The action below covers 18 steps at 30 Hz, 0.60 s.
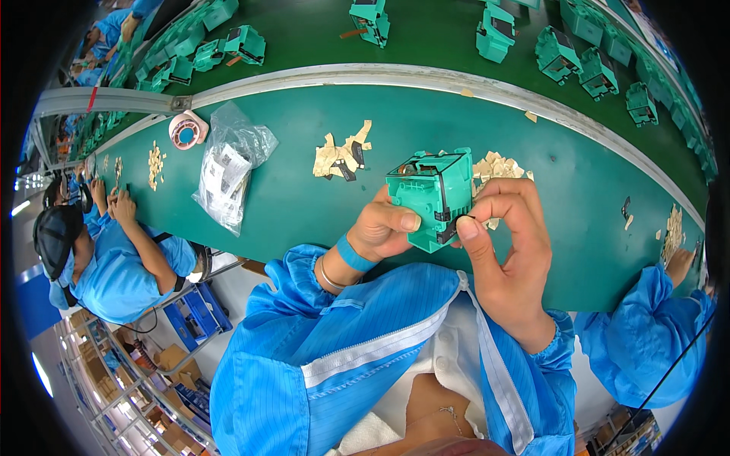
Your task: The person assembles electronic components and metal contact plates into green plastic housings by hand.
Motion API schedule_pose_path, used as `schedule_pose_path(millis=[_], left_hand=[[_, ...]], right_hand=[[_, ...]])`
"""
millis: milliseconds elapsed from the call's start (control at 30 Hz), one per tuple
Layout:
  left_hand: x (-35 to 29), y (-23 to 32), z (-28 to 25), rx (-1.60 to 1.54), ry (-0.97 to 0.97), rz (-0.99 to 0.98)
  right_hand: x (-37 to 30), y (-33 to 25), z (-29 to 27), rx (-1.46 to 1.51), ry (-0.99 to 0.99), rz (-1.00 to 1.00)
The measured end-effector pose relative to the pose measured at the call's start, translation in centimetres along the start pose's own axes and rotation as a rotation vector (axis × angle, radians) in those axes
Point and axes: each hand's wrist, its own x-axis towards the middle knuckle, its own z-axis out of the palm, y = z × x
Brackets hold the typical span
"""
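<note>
I hold a green plastic housing (430, 197) off the bench (289, 205), above the middle of its near edge, close to my chest, probably so I can see the small work at its corner. My left hand (378, 229) is clamped on the housing's left side, thumb flat on the face toward me and the other fingers mostly hidden behind it; I take this as the steadying grip. My right hand (518, 247) meets it at the lower right corner, thumb and index finger pinched on a small black strip (447, 232) against the housing, a hold that suits fine pressing. I cannot tell how much of the strip is stuck down.

Just beyond my right fingers lies a heap of pale scraps (498, 166), perhaps within reach for that hand. Left of the housing, more pale pieces (334, 158) lie mixed with dark strips (357, 152). Toward the bench's far left corner sit a clear bag (234, 171) of white labels and a tape roll (185, 134), seemingly set aside from my working spot. Past the far edge's metal rail (304, 77), other green housings (494, 34) stand spaced along a dark green belt (304, 34).
</note>
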Motion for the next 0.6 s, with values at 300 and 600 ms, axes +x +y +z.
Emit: schedule_pose_path(millis=[300,600], left_hand=[[-0.1,-0.1,-0.2,0.007,0.007,-0.002],[-0.3,-0.1,-0.1,0.077,0.058,-0.033]], right_hand=[[0.0,0.5,0.1,0.027,0.025,0.001],[0.2,1.1,0.2,0.070,-0.035,-0.091]])
